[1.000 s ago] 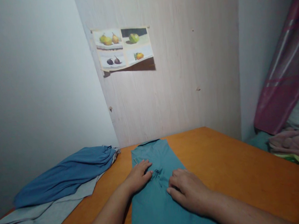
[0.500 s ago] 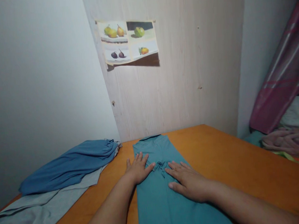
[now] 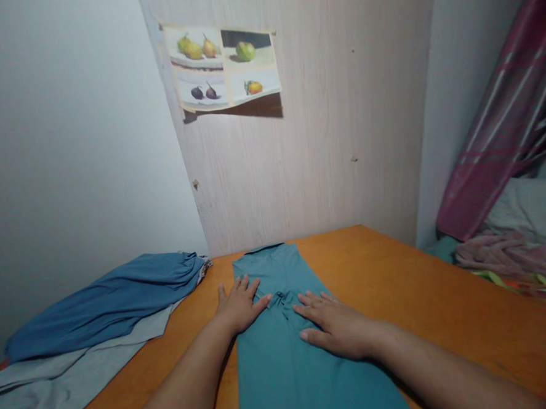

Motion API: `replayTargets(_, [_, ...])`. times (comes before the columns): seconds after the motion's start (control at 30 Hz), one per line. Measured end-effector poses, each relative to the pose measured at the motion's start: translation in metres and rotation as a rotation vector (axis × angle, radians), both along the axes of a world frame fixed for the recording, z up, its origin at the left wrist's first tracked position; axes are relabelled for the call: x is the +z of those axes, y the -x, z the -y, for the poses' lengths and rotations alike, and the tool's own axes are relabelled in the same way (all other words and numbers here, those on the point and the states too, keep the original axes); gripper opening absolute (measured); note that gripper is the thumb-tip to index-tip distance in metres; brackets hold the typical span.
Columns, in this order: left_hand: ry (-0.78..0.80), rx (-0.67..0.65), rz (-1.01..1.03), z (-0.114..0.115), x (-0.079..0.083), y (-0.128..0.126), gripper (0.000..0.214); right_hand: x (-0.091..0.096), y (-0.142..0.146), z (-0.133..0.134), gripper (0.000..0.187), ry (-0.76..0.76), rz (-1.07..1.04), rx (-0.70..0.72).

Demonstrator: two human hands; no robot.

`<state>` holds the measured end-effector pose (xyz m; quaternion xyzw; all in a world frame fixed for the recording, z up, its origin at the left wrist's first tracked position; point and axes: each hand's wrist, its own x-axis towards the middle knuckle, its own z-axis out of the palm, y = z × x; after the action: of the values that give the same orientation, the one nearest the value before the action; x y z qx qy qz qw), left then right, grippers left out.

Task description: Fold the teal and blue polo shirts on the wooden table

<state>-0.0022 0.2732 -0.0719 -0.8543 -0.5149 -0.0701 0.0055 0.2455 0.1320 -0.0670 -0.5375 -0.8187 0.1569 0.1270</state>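
Palms down and fingers spread, a person's bare left hand [image 3: 243,304] and bare right hand [image 3: 333,324] rest on a long teal garment of smooth fabric [image 3: 275,383]. The left hand lies across the garment's left border, its thumb on the cloth and its outermost finger reaching past the border over an orange-brown, smooth-topped table [image 3: 370,279]. The right hand lies on the cloth's right side, thumb held apart from the other fingers. Between the two hands the fabric bunches into small puckers.

The teal garment stretches away from the viewer; its narrower end, with a dark strip along the top, sits close to the table's far edge, left of the far corner. The near end widens and runs out of view at the bottom.

Toward the table's left side, well apart from the teal garment, a blue, softly wrinkled garment [image 3: 108,307] lies on a light grey cloth garment [image 3: 94,379].

Behind the far edge, a paper sheet with four fruit paintings [image 3: 225,68] hangs on a pale wood-grain panel [image 3: 316,146]. Beyond the right edge are a shiny pink curtain [image 3: 486,142] and a rumpled, dusty-pink blanket [image 3: 502,255].
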Motion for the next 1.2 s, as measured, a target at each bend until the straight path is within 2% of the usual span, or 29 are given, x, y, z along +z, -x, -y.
replayTargets(0.1, [-0.1, -0.075, 0.09, 0.0, 0.003, -0.002, 0.064, 0.001, 0.0, -0.002, 0.06, -0.123, -0.049, -0.046])
replayTargets(0.17, [-0.107, -0.142, 0.204, -0.001, 0.003, -0.007, 0.055, 0.002, 0.002, -0.004, 0.049, -0.224, -0.099, -0.078])
replayTargets(0.3, [-0.025, -0.227, 0.355, -0.003, -0.006, -0.018, 0.058, 0.002, 0.003, -0.005, 0.035, -0.316, -0.134, -0.167])
replayTargets(0.4, [0.04, -0.268, 0.243, 0.0, -0.012, -0.022, 0.07, 0.0, 0.003, -0.004, 0.03, -0.288, -0.062, -0.159])
replayTargets(0.53, [0.05, -0.281, 0.133, 0.004, -0.013, -0.02, 0.081, -0.001, 0.0, -0.003, 0.025, -0.277, 0.043, -0.124])
replayTargets(0.7, [0.026, -0.292, 0.098, 0.005, -0.011, -0.017, 0.084, -0.004, -0.006, -0.006, 0.022, -0.309, 0.134, -0.175])
replayTargets(0.87, [-0.088, -0.29, 0.087, 0.011, -0.007, -0.021, 0.077, 0.0, -0.008, -0.006, 0.025, -0.299, 0.165, -0.225])
replayTargets(1.03, [-0.115, -0.266, 0.085, 0.03, 0.005, -0.022, 0.061, 0.016, -0.013, 0.001, 0.029, -0.194, 0.172, -0.194])
replayTargets(1.2, [-0.096, -0.227, 0.18, 0.08, 0.018, -0.011, 0.051, 0.03, -0.01, 0.035, 0.029, -0.179, 0.14, -0.187])
